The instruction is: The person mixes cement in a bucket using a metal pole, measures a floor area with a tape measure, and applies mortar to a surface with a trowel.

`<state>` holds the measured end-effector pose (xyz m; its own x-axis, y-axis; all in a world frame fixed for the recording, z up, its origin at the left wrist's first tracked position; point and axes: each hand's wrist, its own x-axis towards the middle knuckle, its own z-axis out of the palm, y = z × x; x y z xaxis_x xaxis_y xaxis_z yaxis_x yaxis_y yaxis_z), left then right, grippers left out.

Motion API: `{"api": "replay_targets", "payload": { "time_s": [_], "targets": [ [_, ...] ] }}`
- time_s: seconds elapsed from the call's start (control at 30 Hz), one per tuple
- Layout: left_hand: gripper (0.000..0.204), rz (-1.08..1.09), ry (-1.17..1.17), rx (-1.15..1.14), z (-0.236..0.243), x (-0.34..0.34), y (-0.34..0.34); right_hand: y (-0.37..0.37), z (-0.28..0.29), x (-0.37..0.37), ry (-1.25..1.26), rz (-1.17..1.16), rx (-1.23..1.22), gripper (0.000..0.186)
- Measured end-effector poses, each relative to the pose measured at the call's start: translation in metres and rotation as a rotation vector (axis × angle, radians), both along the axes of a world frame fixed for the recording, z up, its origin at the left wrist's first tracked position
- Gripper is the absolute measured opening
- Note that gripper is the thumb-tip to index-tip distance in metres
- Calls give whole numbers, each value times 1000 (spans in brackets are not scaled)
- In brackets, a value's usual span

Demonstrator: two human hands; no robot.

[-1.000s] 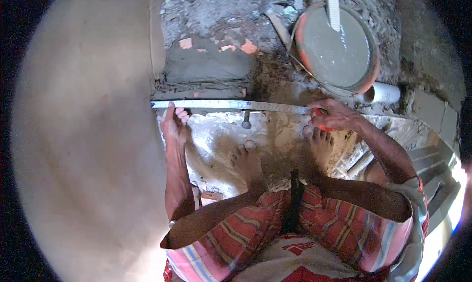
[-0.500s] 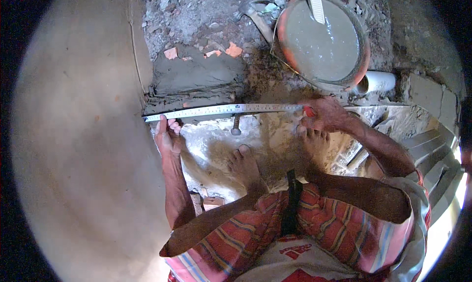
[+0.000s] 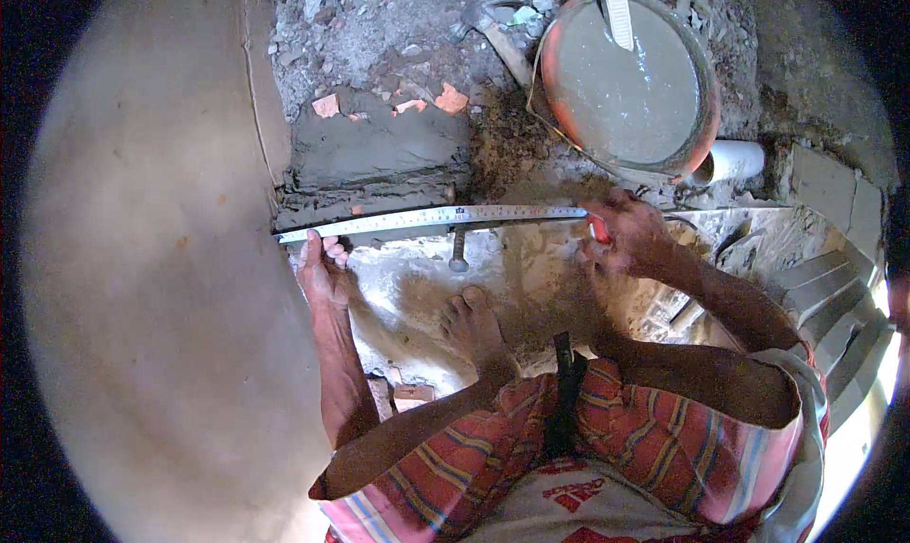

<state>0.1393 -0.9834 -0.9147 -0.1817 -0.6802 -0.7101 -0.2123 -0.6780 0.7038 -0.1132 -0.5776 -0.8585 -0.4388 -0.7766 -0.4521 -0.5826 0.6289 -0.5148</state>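
A white tape measure (image 3: 393, 223) is pulled out from left to right across the edge of the grey mortar bed (image 3: 379, 159). Near its free end, by the plastered wall, my left hand (image 3: 324, 266) pinches the blade between thumb and fingers. The red tape case (image 3: 598, 228) sits in my right hand (image 3: 633, 238), closed around it. Under the middle of the blade a bolt-like metal rod (image 3: 458, 251) with a rounded end sticks out toward me.
A smooth plastered wall (image 3: 171, 240) rises on the left. Far right stands an orange-rimmed tub (image 3: 709, 117) of wet grey mix with a white stick (image 3: 616, 12) in it. Beside the tub lie a hammer (image 3: 502, 45) and a white pipe (image 3: 737, 161). Stacked tiles (image 3: 820, 292) are at right.
My right hand has shifted slightly nearer to me with the tape case, turning it a little. My left hand stays by the wall, barely moved.
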Motion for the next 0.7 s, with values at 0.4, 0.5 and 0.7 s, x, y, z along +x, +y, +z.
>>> {"api": "replay_targets", "payload": {
  "time_s": [0.4, 0.5, 0.7],
  "targets": [
    [22, -7, 8, 10, 4, -1, 1, 3, -16, 3, 101, -3, -52, 52],
    [21, 1, 52, 32, 4, -2, 1, 3, -17, 4, 124, -7, -49, 49],
    [20, -16, 78, 17, 3, 0, 1, 1, -18, 3, 151, -21, -92, 44]
  ]
}}
